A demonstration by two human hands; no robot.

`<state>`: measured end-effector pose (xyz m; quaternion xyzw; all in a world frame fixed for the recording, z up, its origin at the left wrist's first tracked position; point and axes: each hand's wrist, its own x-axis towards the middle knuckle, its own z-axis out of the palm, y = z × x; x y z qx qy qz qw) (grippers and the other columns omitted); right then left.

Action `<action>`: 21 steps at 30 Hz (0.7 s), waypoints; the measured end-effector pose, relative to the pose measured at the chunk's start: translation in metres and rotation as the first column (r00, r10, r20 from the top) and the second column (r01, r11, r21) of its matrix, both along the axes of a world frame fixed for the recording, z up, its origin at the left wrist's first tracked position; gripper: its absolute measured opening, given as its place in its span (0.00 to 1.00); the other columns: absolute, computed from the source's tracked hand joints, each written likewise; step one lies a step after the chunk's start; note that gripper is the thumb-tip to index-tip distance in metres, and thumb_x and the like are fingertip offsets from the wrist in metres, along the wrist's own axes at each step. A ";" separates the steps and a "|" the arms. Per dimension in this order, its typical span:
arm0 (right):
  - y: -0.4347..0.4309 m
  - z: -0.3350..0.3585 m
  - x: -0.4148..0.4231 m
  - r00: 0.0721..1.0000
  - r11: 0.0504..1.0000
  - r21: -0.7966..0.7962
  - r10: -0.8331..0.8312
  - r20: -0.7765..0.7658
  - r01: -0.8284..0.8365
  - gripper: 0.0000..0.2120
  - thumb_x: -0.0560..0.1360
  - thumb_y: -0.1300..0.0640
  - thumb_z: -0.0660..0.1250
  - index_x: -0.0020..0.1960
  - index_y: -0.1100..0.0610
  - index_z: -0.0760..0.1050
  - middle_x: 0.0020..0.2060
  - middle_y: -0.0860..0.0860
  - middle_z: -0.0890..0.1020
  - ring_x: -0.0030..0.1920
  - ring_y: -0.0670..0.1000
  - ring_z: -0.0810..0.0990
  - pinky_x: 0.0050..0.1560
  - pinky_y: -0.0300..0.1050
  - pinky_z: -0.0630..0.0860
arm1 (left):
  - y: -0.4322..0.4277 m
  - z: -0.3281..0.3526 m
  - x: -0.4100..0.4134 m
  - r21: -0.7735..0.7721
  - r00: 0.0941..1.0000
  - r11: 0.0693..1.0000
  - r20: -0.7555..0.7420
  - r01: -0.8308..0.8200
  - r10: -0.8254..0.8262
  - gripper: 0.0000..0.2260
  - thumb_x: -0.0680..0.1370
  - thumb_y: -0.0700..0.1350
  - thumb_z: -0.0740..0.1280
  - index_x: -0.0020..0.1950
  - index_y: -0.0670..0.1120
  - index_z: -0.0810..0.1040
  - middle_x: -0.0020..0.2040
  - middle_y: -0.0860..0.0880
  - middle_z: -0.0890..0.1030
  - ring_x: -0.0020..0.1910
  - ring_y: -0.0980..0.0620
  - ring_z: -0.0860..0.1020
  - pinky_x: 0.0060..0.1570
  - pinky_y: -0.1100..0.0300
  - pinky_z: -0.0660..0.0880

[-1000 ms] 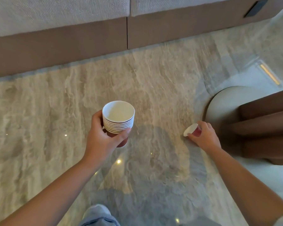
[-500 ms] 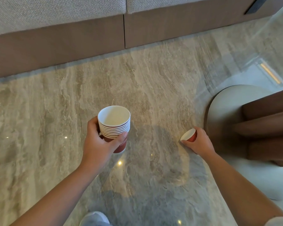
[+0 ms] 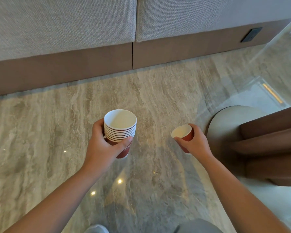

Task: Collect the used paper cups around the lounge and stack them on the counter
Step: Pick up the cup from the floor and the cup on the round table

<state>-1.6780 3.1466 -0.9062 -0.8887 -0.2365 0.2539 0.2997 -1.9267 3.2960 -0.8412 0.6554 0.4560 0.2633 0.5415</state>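
My left hand (image 3: 102, 147) grips a stack of several nested red paper cups (image 3: 120, 130) with white rims, held upright above the marble floor, its white inside facing up. To the right, my right hand (image 3: 196, 142) holds a single red paper cup (image 3: 183, 134), tilted with its white mouth turned toward the stack. The two are apart, with a gap of about a cup's width between them.
A glossy beige marble floor (image 3: 57, 132) lies below. A grey fabric sofa (image 3: 62, 24) on a brown base runs along the top. A round white table base (image 3: 225, 121) and brown panels (image 3: 272, 145) stand at the right. My knees show at the bottom edge.
My right hand has lifted the single cup from low near the floor, turned its mouth upward and brought it closer to the stack. The left hand keeps the stack steady.
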 end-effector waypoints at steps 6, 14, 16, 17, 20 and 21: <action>0.048 0.082 -0.015 1.000 0.955 0.295 -0.005 -0.025 0.012 0.35 0.62 0.46 0.75 0.65 0.47 0.63 0.53 0.44 0.70 0.52 0.46 0.71 0.32 0.29 0.69 | 0.013 0.043 0.002 0.050 0.999 0.999 0.029 0.015 -0.017 0.30 0.54 0.64 0.73 0.52 0.67 0.65 0.53 0.64 0.75 0.52 0.70 0.74 0.43 0.70 0.72; 0.087 0.168 -0.069 0.986 0.717 0.693 0.053 -0.160 0.074 0.25 0.60 0.47 0.75 0.52 0.39 0.68 0.50 0.39 0.74 0.49 0.33 0.75 0.42 0.25 0.72 | 0.010 0.085 -0.012 0.210 0.985 0.964 -0.101 0.162 -0.143 0.32 0.58 0.62 0.75 0.53 0.75 0.60 0.53 0.76 0.69 0.53 0.74 0.70 0.40 0.75 0.69; 0.088 0.180 -0.078 0.976 0.651 0.749 0.061 -0.207 0.118 0.22 0.60 0.48 0.75 0.50 0.37 0.69 0.52 0.41 0.76 0.51 0.36 0.76 0.47 0.33 0.75 | 0.009 0.090 -0.014 0.227 0.976 0.953 -0.127 0.202 -0.177 0.33 0.60 0.59 0.77 0.53 0.77 0.58 0.53 0.78 0.68 0.53 0.76 0.69 0.40 0.75 0.68; 0.088 0.185 -0.082 0.972 0.625 0.769 0.069 -0.225 0.134 0.22 0.60 0.49 0.74 0.50 0.38 0.70 0.52 0.42 0.76 0.52 0.39 0.76 0.49 0.36 0.75 | 0.008 0.091 -0.015 0.235 0.972 0.947 -0.134 0.218 -0.191 0.34 0.61 0.58 0.77 0.53 0.78 0.57 0.53 0.79 0.67 0.53 0.77 0.68 0.40 0.76 0.69; 0.083 0.192 -0.095 0.966 0.563 0.813 0.091 -0.242 0.150 0.22 0.61 0.52 0.74 0.51 0.41 0.70 0.52 0.42 0.77 0.52 0.39 0.77 0.49 0.35 0.75 | 0.005 0.095 -0.017 0.255 0.968 0.937 -0.137 0.239 -0.210 0.33 0.59 0.62 0.75 0.53 0.78 0.57 0.53 0.79 0.66 0.54 0.76 0.68 0.44 0.81 0.66; 0.080 0.194 -0.098 0.965 0.550 0.821 0.097 -0.245 0.153 0.23 0.61 0.53 0.75 0.52 0.41 0.70 0.51 0.42 0.77 0.51 0.39 0.78 0.48 0.34 0.75 | 0.004 0.096 -0.018 0.255 0.969 0.938 -0.136 0.236 -0.207 0.32 0.59 0.63 0.74 0.53 0.78 0.57 0.53 0.79 0.66 0.54 0.75 0.68 0.45 0.82 0.66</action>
